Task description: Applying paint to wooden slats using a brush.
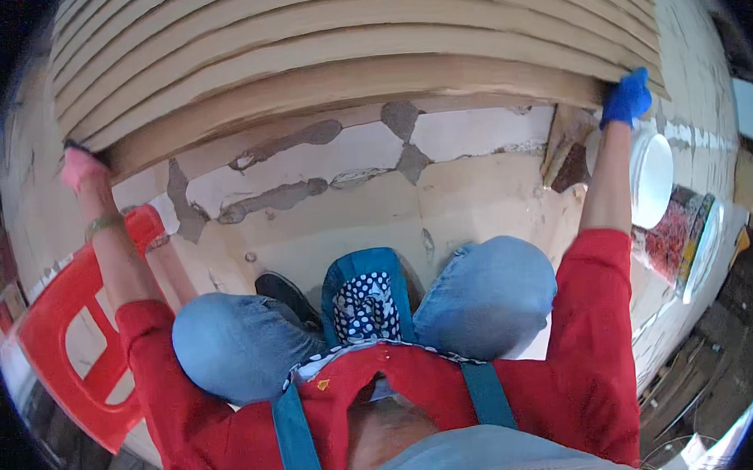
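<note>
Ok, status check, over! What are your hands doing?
Left hand, pink glove, grips the plywood sheet's left end. Right hand, blue glove, grips its right end. White bucket and red chair nearby.

A chair [72, 340] stands left, a bucket [652, 179] right, apparently stacked boards [340, 56] ahead.
</note>
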The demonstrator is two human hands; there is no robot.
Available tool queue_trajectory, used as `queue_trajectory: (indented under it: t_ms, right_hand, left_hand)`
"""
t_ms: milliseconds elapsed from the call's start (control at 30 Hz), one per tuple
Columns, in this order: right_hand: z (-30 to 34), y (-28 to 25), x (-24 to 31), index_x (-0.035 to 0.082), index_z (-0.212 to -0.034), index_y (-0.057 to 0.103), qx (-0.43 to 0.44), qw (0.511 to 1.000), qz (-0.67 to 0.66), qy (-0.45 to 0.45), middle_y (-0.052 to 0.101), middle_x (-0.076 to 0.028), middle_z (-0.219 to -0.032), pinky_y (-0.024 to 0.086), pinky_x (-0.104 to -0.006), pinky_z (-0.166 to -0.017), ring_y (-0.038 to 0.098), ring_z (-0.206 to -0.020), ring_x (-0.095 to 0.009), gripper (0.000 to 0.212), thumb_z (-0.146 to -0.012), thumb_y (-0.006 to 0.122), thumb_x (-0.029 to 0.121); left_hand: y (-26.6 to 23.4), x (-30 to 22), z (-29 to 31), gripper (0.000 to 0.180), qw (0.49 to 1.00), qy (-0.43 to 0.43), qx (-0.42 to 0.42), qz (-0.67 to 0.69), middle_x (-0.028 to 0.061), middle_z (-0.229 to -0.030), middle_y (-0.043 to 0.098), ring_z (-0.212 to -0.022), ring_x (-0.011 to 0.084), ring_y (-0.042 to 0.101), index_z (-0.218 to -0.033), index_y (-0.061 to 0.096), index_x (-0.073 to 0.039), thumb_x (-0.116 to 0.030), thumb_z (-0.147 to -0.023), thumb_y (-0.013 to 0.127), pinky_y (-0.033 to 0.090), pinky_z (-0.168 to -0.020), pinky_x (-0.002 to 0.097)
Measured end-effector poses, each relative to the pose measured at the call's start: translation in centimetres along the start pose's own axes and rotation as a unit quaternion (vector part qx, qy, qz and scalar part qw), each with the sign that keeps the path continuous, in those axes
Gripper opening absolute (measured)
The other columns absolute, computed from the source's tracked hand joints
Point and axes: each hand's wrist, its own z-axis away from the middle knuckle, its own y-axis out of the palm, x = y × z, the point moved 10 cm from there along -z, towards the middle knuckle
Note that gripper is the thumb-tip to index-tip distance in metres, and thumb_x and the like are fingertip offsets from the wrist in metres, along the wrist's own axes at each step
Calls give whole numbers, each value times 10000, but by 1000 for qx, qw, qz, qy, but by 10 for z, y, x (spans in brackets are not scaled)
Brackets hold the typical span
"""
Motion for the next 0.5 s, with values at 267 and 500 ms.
queue_trajectory:
  t_ms: [267,500]
  right_hand:
    - [-15,25,-8,73,-788,526,82,943,271,-177,581,-193,-644,431,-444,-516,579,-606,-347,291,-841,338,290]
    - [-30,38,-52,60,-862,557,121,962,232,-77,601,-218,-785,417,-458,-579,570,-697,-380,395,-831,328,380]
  left_hand:
    - [-23,-63,120,444,953,-12,-55,299,123,-743,587,-627,204,515,-824,564,127,-310,-745,576,429,-594,353]
    - [-13,-81,114,509,959,91,102,247,117,-722,588,-625,230,536,-823,546,154,-341,-723,608,444,-601,349]
